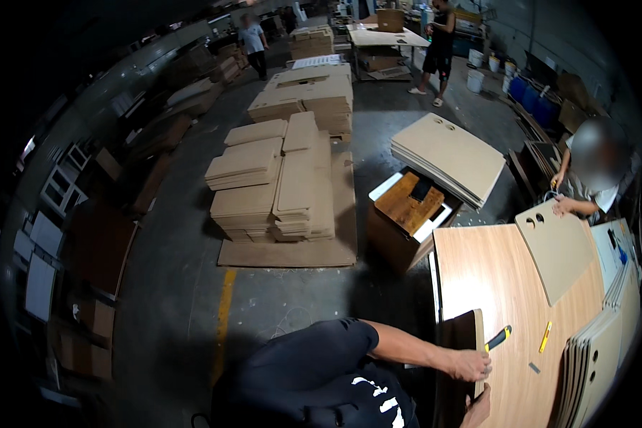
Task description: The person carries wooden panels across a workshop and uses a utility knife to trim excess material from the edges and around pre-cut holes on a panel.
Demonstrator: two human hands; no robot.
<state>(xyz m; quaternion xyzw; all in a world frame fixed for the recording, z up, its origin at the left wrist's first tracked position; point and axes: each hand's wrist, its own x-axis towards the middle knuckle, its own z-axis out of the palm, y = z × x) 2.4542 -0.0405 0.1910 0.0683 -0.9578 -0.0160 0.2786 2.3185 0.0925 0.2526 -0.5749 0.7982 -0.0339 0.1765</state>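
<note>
A brown board (479, 322) stands on edge at the near side of the wood-grain table (488, 274). My left hand (471, 364) is closed over its upper edge. Lower down, my right hand (479, 410) grips the same board, partly cut off by the picture's lower edge. A black-and-yellow tool handle (500, 337) shows just beyond my left hand; its working end is hidden. To the right lie a yellow utility knife (546, 337) and a small grey metal piece (533, 368).
Across the table a co-worker's hand (565, 205) touches a panel with two holes (560, 250). Panels (585, 371) stand stacked at the right. Beyond the table are a brown cabinet (392, 239) and stacked boards (292, 185). Two people stand farther back.
</note>
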